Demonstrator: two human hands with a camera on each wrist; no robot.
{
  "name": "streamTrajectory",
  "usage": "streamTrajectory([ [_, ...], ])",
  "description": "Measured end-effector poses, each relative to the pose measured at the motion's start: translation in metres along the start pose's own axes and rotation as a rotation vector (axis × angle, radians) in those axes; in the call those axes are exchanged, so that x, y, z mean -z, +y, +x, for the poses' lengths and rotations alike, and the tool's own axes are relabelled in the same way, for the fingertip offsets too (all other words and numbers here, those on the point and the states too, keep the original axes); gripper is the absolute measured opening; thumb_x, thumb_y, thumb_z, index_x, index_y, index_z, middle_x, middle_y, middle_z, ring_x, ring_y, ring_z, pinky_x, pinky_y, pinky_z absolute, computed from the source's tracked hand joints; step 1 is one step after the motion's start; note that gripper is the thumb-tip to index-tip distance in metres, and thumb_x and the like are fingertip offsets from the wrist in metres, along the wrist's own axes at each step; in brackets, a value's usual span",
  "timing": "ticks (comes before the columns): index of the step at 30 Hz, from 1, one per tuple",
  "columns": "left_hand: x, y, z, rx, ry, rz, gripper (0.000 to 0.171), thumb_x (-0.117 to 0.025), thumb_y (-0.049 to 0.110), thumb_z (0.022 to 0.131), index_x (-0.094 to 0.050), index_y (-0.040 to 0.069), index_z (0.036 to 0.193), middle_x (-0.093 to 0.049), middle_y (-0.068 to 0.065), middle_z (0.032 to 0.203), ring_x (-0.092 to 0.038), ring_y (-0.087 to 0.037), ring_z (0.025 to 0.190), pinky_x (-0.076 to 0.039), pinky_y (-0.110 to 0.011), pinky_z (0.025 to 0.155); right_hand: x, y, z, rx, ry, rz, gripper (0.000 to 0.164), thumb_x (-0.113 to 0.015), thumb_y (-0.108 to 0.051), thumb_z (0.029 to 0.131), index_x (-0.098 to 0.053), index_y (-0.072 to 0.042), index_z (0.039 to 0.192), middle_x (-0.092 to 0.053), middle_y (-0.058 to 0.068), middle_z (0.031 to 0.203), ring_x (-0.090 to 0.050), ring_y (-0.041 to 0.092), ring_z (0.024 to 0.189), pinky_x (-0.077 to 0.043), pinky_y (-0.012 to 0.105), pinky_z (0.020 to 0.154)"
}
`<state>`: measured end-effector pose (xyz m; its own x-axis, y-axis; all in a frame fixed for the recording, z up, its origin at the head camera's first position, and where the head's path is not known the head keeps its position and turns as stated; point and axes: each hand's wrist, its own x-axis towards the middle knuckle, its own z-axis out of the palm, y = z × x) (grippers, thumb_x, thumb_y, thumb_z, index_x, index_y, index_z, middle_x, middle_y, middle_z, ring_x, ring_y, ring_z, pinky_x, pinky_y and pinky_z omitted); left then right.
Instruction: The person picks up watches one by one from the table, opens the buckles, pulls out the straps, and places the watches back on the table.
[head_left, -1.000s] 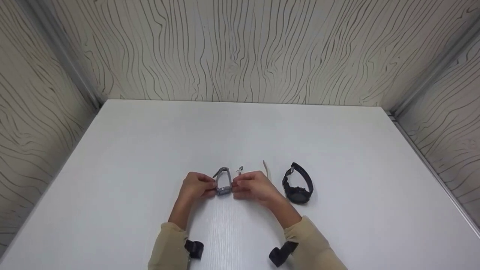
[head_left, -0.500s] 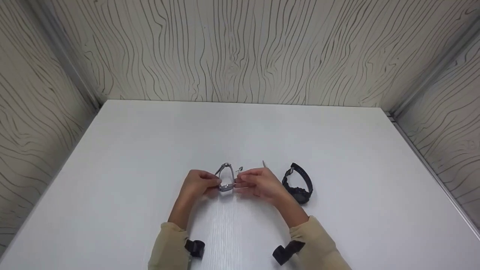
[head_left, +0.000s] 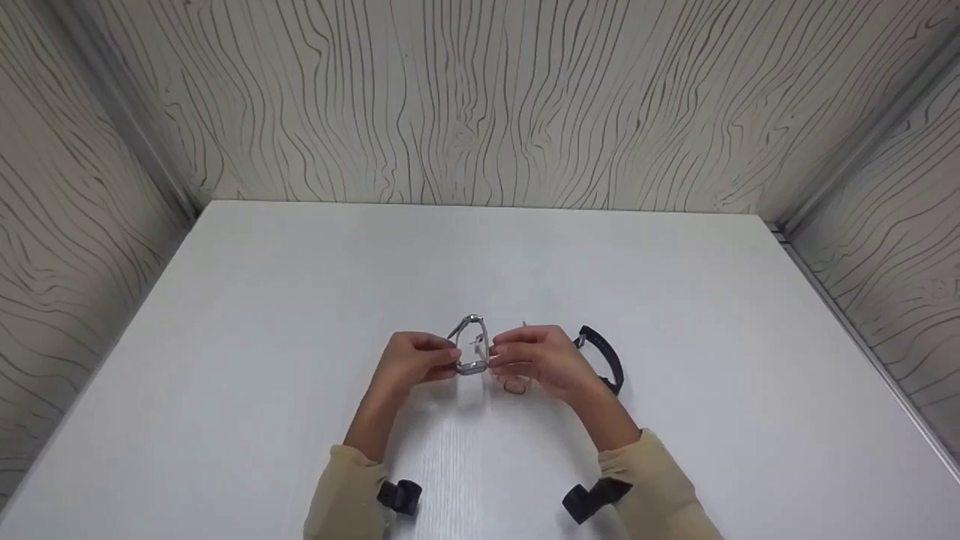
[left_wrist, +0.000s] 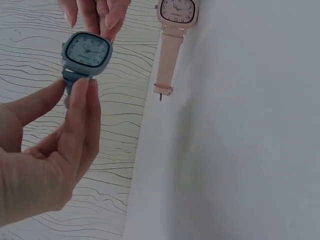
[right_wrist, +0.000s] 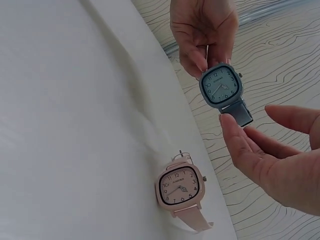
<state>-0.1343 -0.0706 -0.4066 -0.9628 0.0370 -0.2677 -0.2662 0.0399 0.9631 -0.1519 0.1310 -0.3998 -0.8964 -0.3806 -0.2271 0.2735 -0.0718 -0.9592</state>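
My left hand (head_left: 414,358) pinches the strap of a blue-grey wristwatch (head_left: 472,367) between thumb and fingers, in the left wrist view near the lower end of the case. The watch is held above the table, its strap closed in a loop. My right hand (head_left: 544,360) is at the opposite side; in the right wrist view its fingertips touch the strap while the thumb stands apart. Beneath the right hand a pink wristwatch (right_wrist: 180,185) lies on the table, dial up, strap unfastened. A black wristwatch (head_left: 613,367) lies further right, partly hidden by the right hand.
A white table (head_left: 300,285) carries the watches. Wood-grain patterned panels (head_left: 465,97) rise behind it and at both sides, with grey rails in the corners. Black camera mounts (head_left: 596,499) sit on both sleeves.
The blue-grey watch has been raised and shifted to the right, with both hands moving along. The pink watch's dial has come into view below the right hand, while the black watch is more covered.
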Motion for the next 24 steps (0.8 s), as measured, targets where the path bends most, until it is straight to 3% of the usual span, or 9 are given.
streamTrajectory([
  [9, -0.013, 0.013, -0.010, -0.053, -0.035, 0.016, 0.025, -0.070, 0.005, 0.080, -0.063, -0.010, 0.098, -0.063, -0.014, 0.087, -0.065, -0.019, 0.075, -0.053, -0.029, 0.069, 0.005, -0.008, -0.007, 0.037, 0.014, -0.063, 0.019, -0.066, -0.002, 0.081, -0.062, 0.007, 0.097, -0.063, 0.010, 0.085, -0.063, 0.020, 0.076, -0.052, 0.035, 0.075],
  [24, -0.018, 0.016, -0.013, -0.111, -0.146, 0.033, 0.028, -0.070, 0.006, 0.079, -0.061, -0.007, 0.103, -0.063, -0.010, 0.086, -0.063, -0.017, 0.078, -0.053, -0.030, 0.073, 0.014, -0.016, -0.014, 0.108, -0.042, -0.112, 0.013, -0.068, 0.001, 0.079, -0.063, 0.003, 0.091, -0.062, 0.007, 0.081, -0.063, 0.018, 0.072, -0.052, 0.035, 0.073],
])
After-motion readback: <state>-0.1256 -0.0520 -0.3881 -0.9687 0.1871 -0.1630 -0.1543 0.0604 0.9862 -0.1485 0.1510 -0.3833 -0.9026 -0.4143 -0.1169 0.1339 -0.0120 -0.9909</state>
